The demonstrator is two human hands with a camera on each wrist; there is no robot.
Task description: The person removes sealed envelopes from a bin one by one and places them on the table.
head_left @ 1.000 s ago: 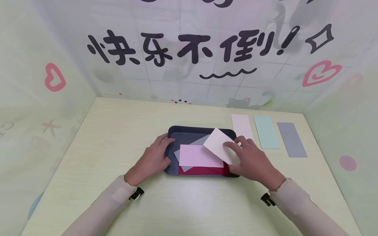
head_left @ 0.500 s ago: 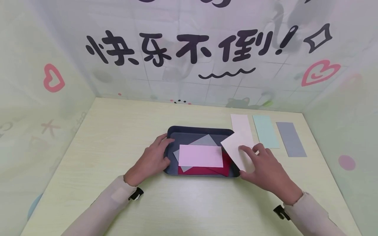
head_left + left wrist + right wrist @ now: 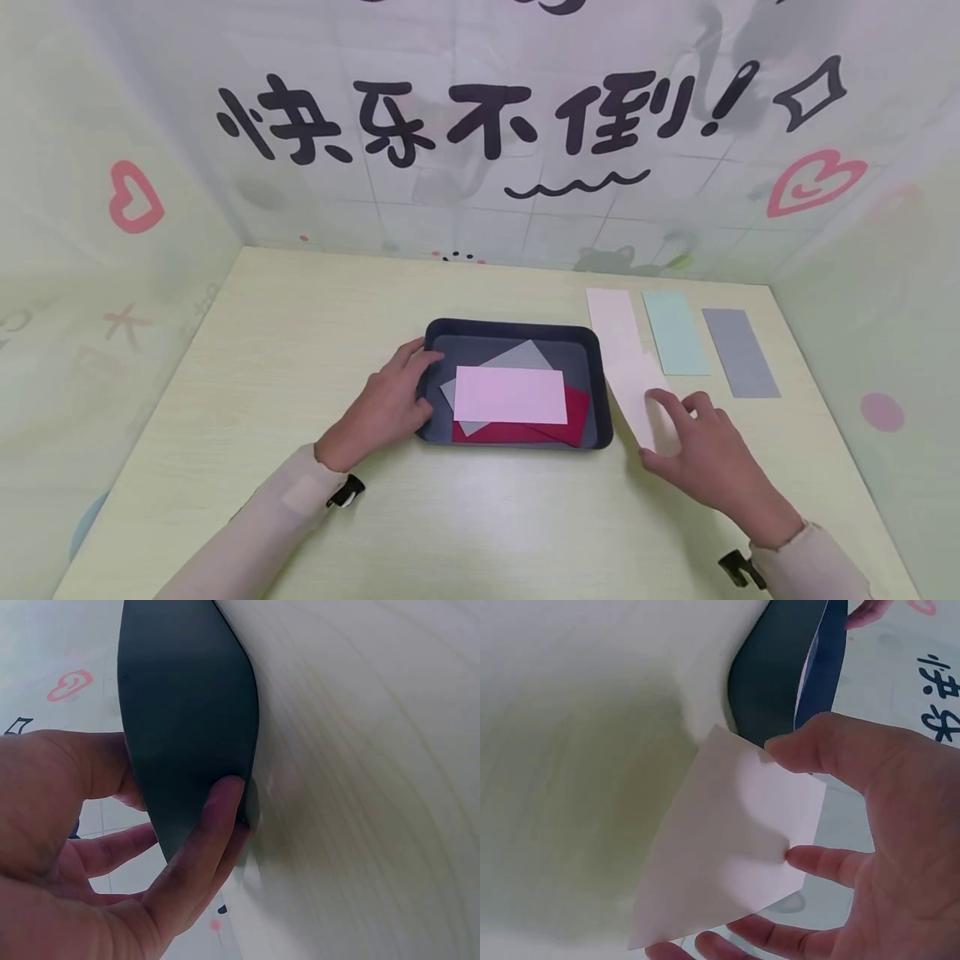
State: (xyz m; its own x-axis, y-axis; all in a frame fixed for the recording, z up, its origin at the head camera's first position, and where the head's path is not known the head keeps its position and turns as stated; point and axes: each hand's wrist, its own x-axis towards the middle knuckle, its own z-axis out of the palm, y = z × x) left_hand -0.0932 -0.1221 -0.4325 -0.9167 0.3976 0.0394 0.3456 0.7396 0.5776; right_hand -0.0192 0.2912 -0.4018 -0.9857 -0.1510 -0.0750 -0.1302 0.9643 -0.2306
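one wide right grip [image 3: 712, 458] on card [image 3: 712, 840]

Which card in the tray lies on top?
The pink card: nothing covers it, while the grey card and red paper beneath are partly hidden.

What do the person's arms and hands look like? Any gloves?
No gloves: the left hand and right hand are bare. The left sleeve and right sleeve are pale beige. A small black piece sticks out by each wrist; I can't tell what.
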